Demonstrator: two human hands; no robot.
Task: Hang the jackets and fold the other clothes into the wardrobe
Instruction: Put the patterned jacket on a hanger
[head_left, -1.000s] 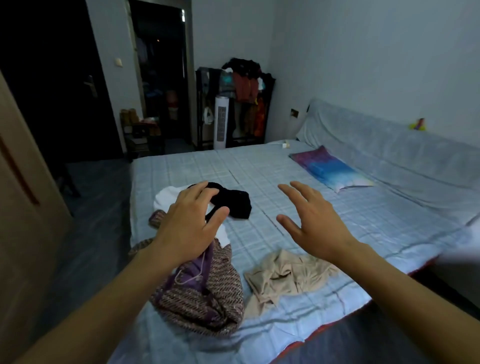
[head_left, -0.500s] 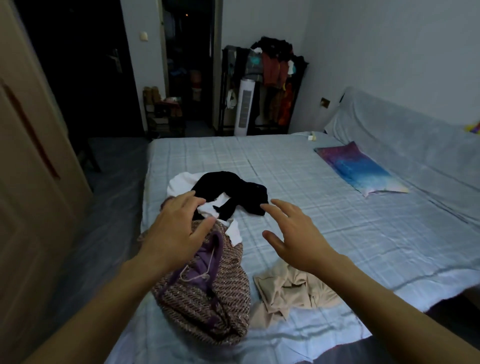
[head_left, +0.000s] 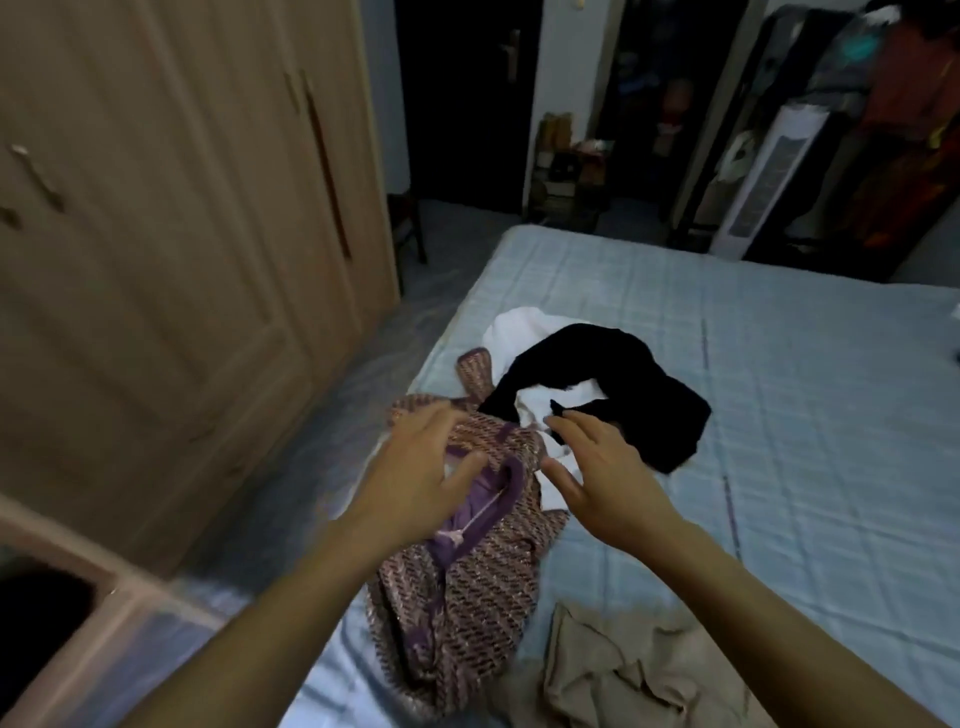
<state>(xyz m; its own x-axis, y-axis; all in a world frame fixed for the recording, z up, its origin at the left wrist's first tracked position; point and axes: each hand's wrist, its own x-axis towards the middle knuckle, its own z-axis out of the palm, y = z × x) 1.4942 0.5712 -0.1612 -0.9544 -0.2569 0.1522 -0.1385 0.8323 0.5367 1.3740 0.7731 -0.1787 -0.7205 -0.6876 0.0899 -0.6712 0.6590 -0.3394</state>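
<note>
Left grip (head_left: 415, 473) and right grip (head_left: 602, 473) hover palm-down, fingers splayed, perhaps touching the tweed jacket (head_left: 483, 587).

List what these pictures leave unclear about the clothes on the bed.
White garment, head view: mostly buried under the black garment and patterned jacket.
Beige garment, head view: cut off by the bottom edge.
Left hand, head view: motion blur hides whether it touches the jacket.

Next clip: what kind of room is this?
A bedroom in a home, most likely: a bed with a checked sheet, wooden wardrobe doors beside it, and a loaded clothes rack at the far side.
</note>
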